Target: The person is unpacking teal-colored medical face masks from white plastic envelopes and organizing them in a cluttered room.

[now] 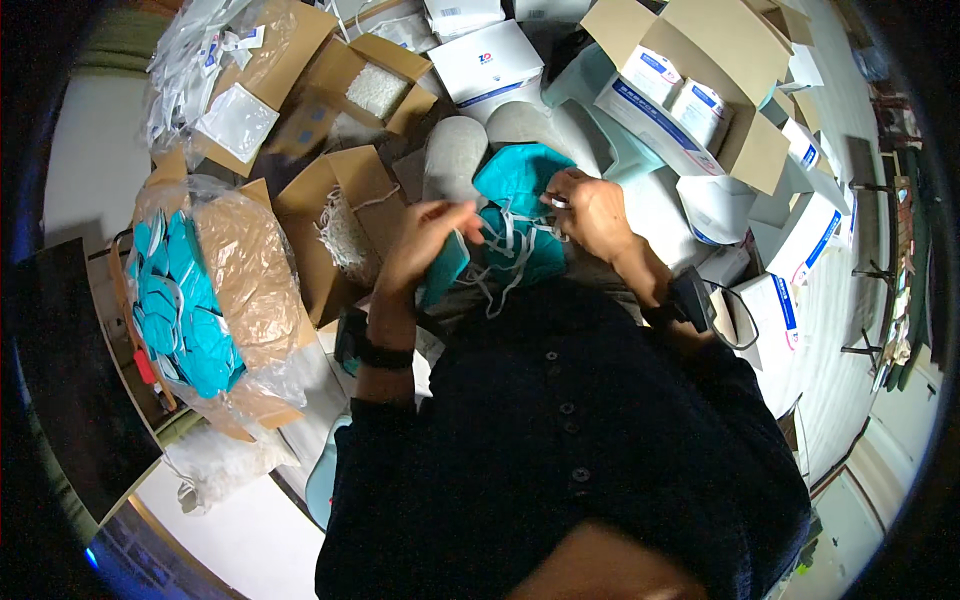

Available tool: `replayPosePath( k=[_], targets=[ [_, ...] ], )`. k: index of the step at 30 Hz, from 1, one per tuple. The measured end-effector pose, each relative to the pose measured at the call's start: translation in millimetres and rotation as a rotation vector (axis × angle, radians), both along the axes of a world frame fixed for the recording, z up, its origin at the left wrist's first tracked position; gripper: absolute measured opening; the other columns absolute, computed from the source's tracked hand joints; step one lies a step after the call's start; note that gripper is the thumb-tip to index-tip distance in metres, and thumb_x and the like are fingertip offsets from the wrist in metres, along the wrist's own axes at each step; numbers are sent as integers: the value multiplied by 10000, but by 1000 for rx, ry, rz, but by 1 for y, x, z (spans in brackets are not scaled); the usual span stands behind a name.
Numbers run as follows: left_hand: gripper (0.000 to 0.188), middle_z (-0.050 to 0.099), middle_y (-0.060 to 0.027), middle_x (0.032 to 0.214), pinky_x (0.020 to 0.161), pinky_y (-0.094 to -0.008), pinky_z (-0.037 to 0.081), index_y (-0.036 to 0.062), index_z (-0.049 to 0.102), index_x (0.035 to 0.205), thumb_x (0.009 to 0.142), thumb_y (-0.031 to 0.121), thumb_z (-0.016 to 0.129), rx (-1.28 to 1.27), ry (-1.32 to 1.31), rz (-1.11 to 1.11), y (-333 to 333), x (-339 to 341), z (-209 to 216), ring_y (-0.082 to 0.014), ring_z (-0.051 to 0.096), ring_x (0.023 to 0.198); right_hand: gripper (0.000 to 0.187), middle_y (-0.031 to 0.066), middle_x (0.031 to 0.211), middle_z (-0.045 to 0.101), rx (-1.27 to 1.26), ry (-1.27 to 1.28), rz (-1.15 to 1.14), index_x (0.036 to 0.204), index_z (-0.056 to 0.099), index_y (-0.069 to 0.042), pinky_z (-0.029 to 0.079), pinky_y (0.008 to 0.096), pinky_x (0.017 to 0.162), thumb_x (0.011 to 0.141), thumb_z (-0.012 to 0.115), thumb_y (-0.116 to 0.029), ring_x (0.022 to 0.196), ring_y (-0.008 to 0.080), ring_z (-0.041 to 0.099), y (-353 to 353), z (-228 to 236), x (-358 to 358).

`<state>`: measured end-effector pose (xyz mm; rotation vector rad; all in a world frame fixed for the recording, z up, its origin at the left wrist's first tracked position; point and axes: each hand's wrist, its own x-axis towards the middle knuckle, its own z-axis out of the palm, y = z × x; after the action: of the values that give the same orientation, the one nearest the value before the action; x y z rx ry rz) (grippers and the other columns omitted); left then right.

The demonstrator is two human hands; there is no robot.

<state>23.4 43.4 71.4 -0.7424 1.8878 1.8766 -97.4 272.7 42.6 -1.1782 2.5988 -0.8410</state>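
Note:
Several teal face masks (522,174) with white elastic straps (507,250) lie on my lap. My left hand (430,240) has its fingers bent inward over a folded teal mask (447,270), whose top edge meets the fingertips. My right hand (595,213) is closed in a pinch at the right side of the masks. Between its thumb and forefinger shows a small white piece that looks like strap. The palms are turned away, so part of each grip is hidden.
At the left a plastic-lined carton (260,275) holds many teal masks (185,310). Near my left hand stands a carton (300,215) with white straps; another carton (395,55) holds white bits. White boxes (488,62) stand ahead, and an open carton (745,110) with white packs sits at the right.

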Motion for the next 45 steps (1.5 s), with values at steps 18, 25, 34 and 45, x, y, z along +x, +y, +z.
replayPosePath(
  k=[18,25,34,45],
  targets=[
    [204,570,15,689,569,-232,400,-2,641,879,912,200,643,-69,407,303,73,-7,-31,-51,491,635,95,109,789,639,-341,-523,129,882,622,-44,474,310,627,819,686,-75,685,218,613,-5,26,18],
    [203,506,41,618,520,-242,340,-9,648,829,895,183,655,-348,380,350,57,8,2,-49,414,579,112,115,789,668,-319,-211,-345,825,619,-58,490,327,604,751,686,-8,679,224,653,20,-12,-32],
    [157,599,-167,782,606,-371,428,-26,589,876,895,129,591,-377,632,36,61,2,-4,-256,552,634,118,38,775,639,-514,-848,10,887,635,-10,455,259,648,833,710,-84,716,91,545,-40,26,14],
    [163,534,-186,730,592,-417,419,-4,555,788,891,120,575,-563,583,-173,58,11,13,-362,540,653,126,118,700,627,-529,-530,-410,929,583,18,476,320,605,884,628,-91,622,187,579,-55,-11,13]
  ],
)
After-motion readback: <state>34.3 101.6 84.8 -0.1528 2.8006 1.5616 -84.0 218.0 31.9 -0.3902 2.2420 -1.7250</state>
